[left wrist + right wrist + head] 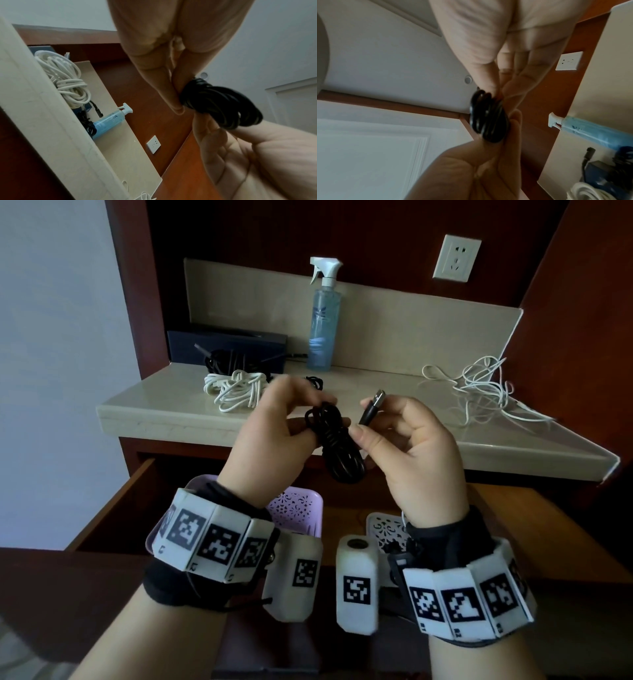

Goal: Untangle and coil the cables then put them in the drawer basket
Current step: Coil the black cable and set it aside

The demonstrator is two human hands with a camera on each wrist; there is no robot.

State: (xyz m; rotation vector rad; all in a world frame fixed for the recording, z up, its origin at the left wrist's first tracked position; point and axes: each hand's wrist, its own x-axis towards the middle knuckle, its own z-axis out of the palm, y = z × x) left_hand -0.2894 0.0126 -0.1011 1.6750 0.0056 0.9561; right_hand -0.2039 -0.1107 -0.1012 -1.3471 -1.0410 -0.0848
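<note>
Left hand (270, 422) pinches the coiled black cable (337, 446) above the open drawer (113, 508). Right hand (418, 446) curls its fingers round the cable's plug end (371, 407), thumb touching the coil.

Stone counter (164, 419) carries cables (236, 392), spray bottle (322, 326).

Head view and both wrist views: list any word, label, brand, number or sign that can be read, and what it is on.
No readable words, brands or numbers.
Spray bottle: pale printed mark, too blurred to read.
Wristbands: black-and-white square marker patterns; tiny characters under them, too small to read.
Wall socket: no lettering visible.
</note>
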